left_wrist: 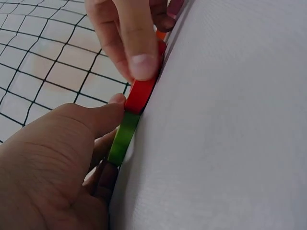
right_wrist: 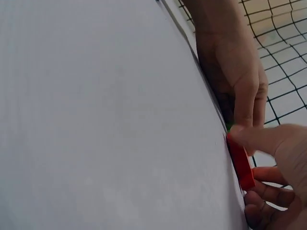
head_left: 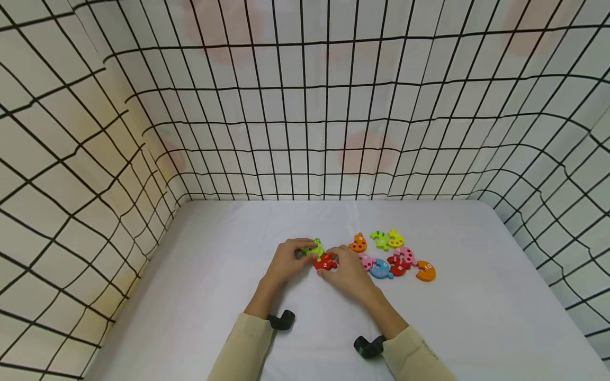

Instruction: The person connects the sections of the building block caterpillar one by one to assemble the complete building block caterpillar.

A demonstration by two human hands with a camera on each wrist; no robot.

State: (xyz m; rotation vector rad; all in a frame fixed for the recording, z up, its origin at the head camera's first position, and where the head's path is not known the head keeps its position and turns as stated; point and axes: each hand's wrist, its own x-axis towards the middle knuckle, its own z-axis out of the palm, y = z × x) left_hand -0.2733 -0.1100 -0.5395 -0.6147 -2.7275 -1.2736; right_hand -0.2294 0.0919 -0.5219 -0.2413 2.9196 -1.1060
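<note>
My left hand (head_left: 286, 258) pinches a green puzzle piece (head_left: 317, 243) between thumb and fingers. Against that piece sits a red puzzle piece (head_left: 325, 262) marked 2, which my right hand (head_left: 351, 272) grips by its right side. Both pieces lie flat on the white table. In the left wrist view, the edges of the green piece (left_wrist: 124, 136) and the red piece (left_wrist: 140, 96) meet. The right wrist view shows the thumb on one end of the red piece (right_wrist: 241, 163), with fingers curled near its other end; the green piece is mostly hidden there.
Right of the hands lie an orange piece (head_left: 358, 243), a green piece (head_left: 380, 239) beside a yellow one (head_left: 395, 238), and a row with pink, blue (head_left: 381, 269), red (head_left: 398, 266) and orange (head_left: 425, 271) pieces. Black wire mesh (head_left: 329, 119) walls the table's back and sides.
</note>
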